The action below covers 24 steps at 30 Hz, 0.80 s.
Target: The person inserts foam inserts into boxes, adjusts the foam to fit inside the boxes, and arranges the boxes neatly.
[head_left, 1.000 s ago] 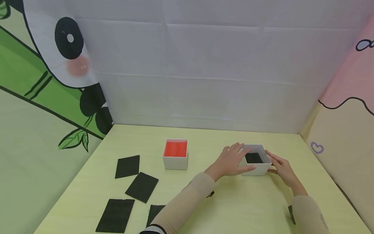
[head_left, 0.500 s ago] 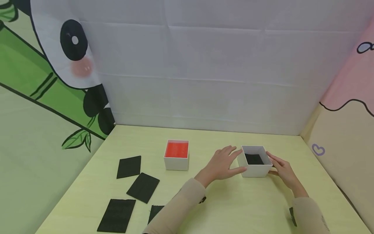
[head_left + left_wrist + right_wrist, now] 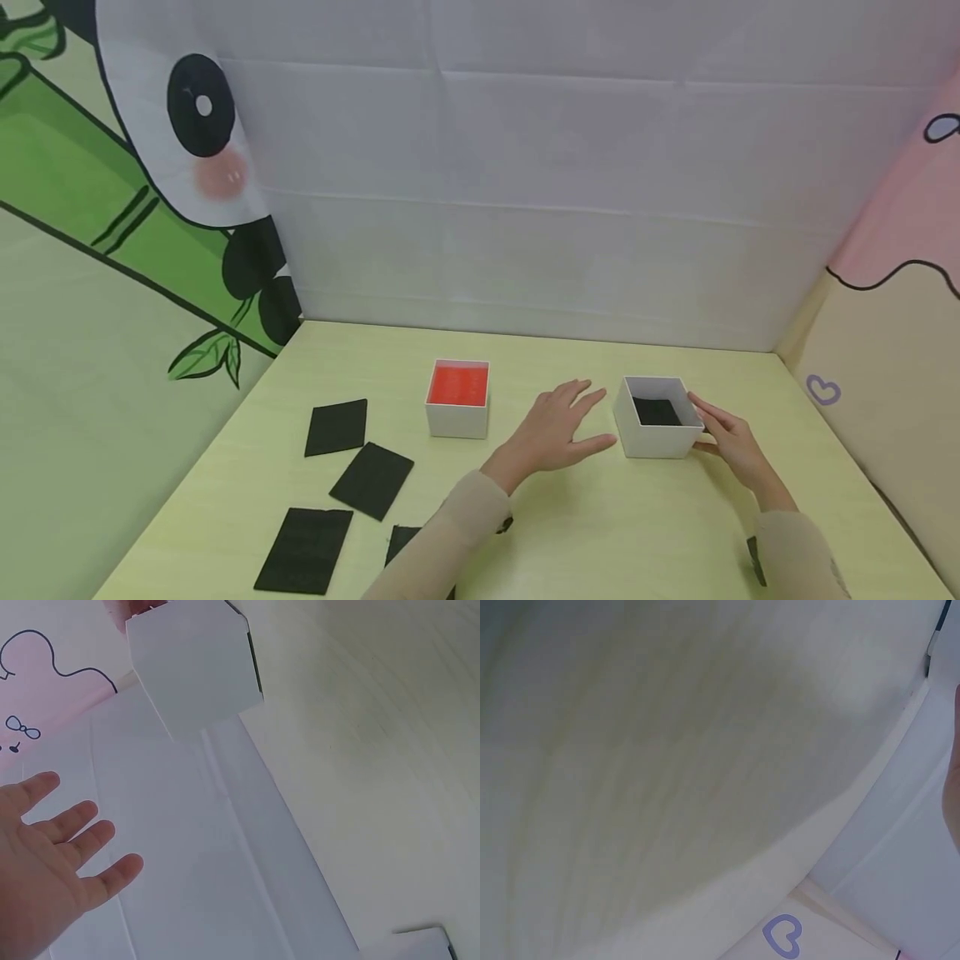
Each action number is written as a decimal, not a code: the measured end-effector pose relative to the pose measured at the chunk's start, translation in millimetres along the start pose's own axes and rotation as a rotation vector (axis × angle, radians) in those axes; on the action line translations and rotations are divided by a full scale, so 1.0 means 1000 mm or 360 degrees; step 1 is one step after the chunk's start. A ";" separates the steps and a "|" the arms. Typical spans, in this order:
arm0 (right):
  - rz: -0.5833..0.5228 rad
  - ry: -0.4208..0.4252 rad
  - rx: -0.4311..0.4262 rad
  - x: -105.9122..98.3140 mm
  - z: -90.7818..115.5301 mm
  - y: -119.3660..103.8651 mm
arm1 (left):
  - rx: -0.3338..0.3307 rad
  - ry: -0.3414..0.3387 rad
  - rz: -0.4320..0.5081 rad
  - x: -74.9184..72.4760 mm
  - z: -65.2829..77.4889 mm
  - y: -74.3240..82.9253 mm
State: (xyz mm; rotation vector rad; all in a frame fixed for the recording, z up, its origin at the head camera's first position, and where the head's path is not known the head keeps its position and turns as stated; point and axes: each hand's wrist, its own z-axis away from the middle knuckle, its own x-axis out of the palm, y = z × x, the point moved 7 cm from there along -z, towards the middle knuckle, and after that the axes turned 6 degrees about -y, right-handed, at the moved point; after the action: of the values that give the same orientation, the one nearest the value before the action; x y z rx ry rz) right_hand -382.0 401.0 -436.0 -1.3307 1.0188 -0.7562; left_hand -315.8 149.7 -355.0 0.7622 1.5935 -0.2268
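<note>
In the head view my right hand (image 3: 733,450) rests against the right wall of a white open-topped box (image 3: 660,442), its fingers reaching up to the rim. Inside that box lies a flat black piece (image 3: 656,412). Left of the box, my left hand (image 3: 551,432) hovers with spread fingers, apart from the wall and holding nothing. The left wrist view shows the same left hand (image 3: 45,862) with its fingers stretched out, and the white box (image 3: 195,667) above it. Only a sliver of the right hand (image 3: 952,780) shows at the edge of the right wrist view.
A second white box (image 3: 457,422) with a red piece (image 3: 459,386) inside stands left of centre. Several flat black pieces (image 3: 303,550) lie at the left of the pale yellow table (image 3: 600,542). A white cloth wall (image 3: 525,208) rises behind the table.
My left hand has drawn back leftward from over the box with the black piece, leaving its left wall. My right hand stays at the right wall. The head view has shifted slightly.
</note>
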 end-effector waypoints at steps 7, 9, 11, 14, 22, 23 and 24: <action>-0.0068 -0.0023 -0.0062 0.000 0.001 0.000 | 0.0004 0.0035 -0.0006 -0.011 0.014 -0.001; -0.0073 -0.0032 -0.0065 0.000 0.001 0.000 | 0.0007 0.0037 -0.0030 -0.014 0.018 -0.002; -0.0075 -0.0038 -0.0067 0.000 0.001 0.000 | 0.0008 0.0033 -0.0051 -0.015 0.023 -0.004; -0.0071 -0.0038 -0.0070 0.000 0.001 -0.001 | 0.0014 0.0023 -0.0067 -0.018 0.029 -0.005; -0.0089 -0.0034 -0.0073 0.001 0.000 -0.001 | 0.0011 -0.0033 -0.0106 -0.022 0.047 -0.009; -0.0082 -0.0034 -0.0070 0.001 0.000 -0.001 | 0.0013 -0.0036 -0.0110 -0.023 0.050 -0.009; -0.0077 -0.0034 -0.0067 0.002 0.000 -0.001 | 0.0014 -0.0038 -0.0117 -0.023 0.052 -0.009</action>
State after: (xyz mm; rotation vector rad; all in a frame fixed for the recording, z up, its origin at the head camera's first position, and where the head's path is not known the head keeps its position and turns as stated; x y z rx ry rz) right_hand -381.1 399.6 -435.1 -1.4013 0.9936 -0.7591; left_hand -279.5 105.6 -345.4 0.7062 1.6002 -0.2956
